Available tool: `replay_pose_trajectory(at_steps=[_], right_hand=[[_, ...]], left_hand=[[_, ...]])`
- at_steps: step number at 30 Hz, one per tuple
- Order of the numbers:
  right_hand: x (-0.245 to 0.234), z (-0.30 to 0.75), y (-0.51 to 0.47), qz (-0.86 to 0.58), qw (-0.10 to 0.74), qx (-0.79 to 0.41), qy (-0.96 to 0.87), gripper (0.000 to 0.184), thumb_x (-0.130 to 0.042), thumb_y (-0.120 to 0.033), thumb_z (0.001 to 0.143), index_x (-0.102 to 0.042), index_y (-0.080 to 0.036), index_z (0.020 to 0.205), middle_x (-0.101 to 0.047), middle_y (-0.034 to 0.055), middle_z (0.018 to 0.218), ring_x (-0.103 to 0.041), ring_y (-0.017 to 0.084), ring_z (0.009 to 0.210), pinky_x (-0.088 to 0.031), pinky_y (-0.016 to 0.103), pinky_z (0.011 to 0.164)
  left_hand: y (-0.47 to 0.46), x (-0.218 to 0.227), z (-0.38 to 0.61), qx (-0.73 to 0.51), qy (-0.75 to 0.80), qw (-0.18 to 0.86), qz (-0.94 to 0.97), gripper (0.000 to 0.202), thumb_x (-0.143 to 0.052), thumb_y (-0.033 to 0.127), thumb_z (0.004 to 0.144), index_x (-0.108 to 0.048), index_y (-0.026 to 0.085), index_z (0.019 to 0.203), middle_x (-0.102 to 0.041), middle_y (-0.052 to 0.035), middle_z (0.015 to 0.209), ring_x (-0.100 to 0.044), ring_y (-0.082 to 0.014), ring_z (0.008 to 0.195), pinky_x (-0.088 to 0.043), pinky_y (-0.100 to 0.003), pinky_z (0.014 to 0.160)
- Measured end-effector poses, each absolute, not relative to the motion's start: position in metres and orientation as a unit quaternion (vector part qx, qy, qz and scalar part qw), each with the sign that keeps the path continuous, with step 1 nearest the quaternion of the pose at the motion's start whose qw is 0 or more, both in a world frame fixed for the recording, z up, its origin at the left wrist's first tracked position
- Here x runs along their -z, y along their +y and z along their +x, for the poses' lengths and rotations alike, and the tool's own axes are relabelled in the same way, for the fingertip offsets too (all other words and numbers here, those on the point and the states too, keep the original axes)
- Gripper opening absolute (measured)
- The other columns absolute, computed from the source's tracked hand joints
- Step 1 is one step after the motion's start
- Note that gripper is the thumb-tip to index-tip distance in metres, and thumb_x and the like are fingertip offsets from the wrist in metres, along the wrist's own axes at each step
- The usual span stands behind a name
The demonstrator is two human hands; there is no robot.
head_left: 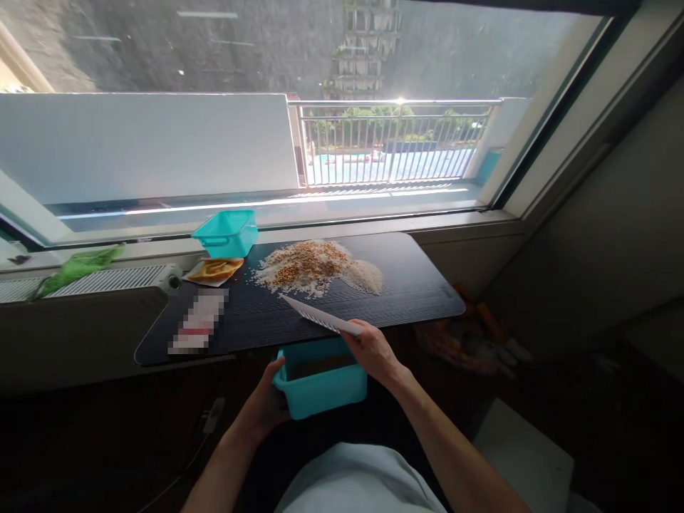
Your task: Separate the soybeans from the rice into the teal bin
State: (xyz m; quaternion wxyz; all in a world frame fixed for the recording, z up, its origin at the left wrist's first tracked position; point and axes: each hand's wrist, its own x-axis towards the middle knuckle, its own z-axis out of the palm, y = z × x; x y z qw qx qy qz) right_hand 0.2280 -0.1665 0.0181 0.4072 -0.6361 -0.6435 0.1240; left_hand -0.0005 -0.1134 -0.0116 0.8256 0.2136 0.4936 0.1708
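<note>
My left hand [267, 406] grips the left end of a turquoise plastic bin [328, 396], held just below the table's front edge. Its inside is in shadow, so I cannot tell what it contains. Between the fingers of my right hand [377, 350] is a flat white blade-like tool [316, 316] with a notched lower edge, pointing up and left over the tabletop. Past its tip, a loose heap of white grains mixed with yellow kernels [313, 262] spreads over the dark table [414, 274]. The heap's right end is mostly pale grains.
A second turquoise bin [229, 235] stands at the table's back left. Beside it lies a packet with a yellow-brown print [216, 271]; a blurred white-and-red item [199, 324] is nearer. A radiator [122, 279] and a window border the table. A pale box [524, 452] sits low right.
</note>
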Motion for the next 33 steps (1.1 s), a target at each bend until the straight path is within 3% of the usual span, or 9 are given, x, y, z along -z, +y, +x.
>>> replay_pose_trajectory(at_steps=[4,12,19,25,33], right_hand=[[-0.02,0.235,-0.17,-0.65,0.422,-0.144,-0.615,0.02,-0.049,-0.024,0.092,-0.067,-0.018,0.085,-0.066,0.004,0.079,-0.061,0.016,0.072,-0.047,0.026,0.067],[-0.03,0.256,-0.172,-0.638,0.446,-0.181,-0.602,0.021,-0.048,-0.022,0.094,-0.069,-0.021,0.095,-0.071,0.0037,0.097,-0.063,0.016,0.09,-0.049,0.028,0.082],[-0.037,0.275,-0.164,-0.66,0.482,-0.187,-0.545,0.018,-0.053,-0.027,0.09,-0.069,-0.02,0.095,-0.071,0.0037,0.092,-0.065,0.017,0.085,-0.05,0.028,0.078],[-0.037,0.298,-0.139,-0.74,0.465,-0.163,-0.458,0.03,-0.058,-0.042,0.084,-0.074,-0.017,0.093,-0.074,0.0048,0.083,-0.067,0.022,0.076,-0.052,0.03,0.07],[-0.032,0.312,-0.107,-0.761,0.444,-0.18,-0.438,0.043,-0.062,-0.049,0.077,-0.075,-0.012,0.095,-0.072,0.004,0.07,-0.062,0.019,0.062,-0.048,0.029,0.061]], left_hand=[[-0.105,0.016,0.008,-0.133,0.493,0.836,0.2,0.065,-0.052,0.057,0.083,-0.044,0.022,0.137,-0.071,-0.01,0.113,-0.067,-0.0288,0.103,-0.053,-0.039,0.084],[-0.1,0.021,0.032,-0.115,0.542,0.811,0.19,0.069,-0.055,0.047,0.084,-0.036,0.02,0.145,-0.071,-0.0108,0.114,-0.066,-0.031,0.104,-0.053,-0.043,0.088],[-0.104,0.021,0.035,-0.116,0.527,0.825,0.167,0.067,-0.056,0.048,0.083,-0.042,0.018,0.141,-0.072,-0.0111,0.114,-0.064,-0.0307,0.109,-0.052,-0.041,0.09],[-0.103,0.014,0.031,-0.102,0.487,0.85,0.171,0.07,-0.054,0.058,0.081,-0.045,0.018,0.138,-0.07,-0.0103,0.117,-0.062,-0.0311,0.113,-0.051,-0.04,0.09],[-0.107,0.013,0.021,-0.127,0.482,0.854,0.146,0.065,-0.055,0.055,0.082,-0.047,0.021,0.136,-0.067,-0.0091,0.123,-0.06,-0.0301,0.114,-0.05,-0.039,0.09]])
